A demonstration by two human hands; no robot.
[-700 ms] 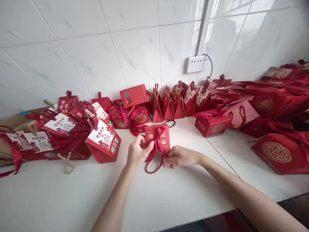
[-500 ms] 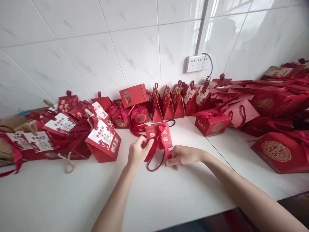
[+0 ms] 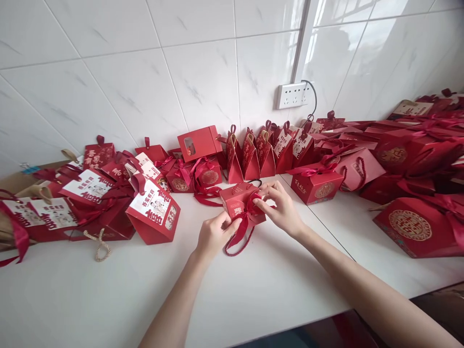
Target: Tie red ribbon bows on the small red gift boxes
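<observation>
A small red gift box with gold lettering rests on the white table in front of me. A red ribbon runs across its front, and a red cord handle loops out below it. My left hand is closed at the box's lower left, thumb and fingers pinching the ribbon close to the box. With bent fingers, my right hand pinches a loop of the same ribbon at the box's upper right. The fingertips partly hide the ribbon's crossing point.
Red gift boxes with white tags crowd the left. Several triangular boxes line the tiled wall. On the right are a ribboned box, a pink bag and a larger box. A beige cord lies at left.
My right hand has moved up from the ribbon's lower tail to the box's upper right, where it now pinches a ribbon loop. The box has turned and tilted, showing another face.
</observation>
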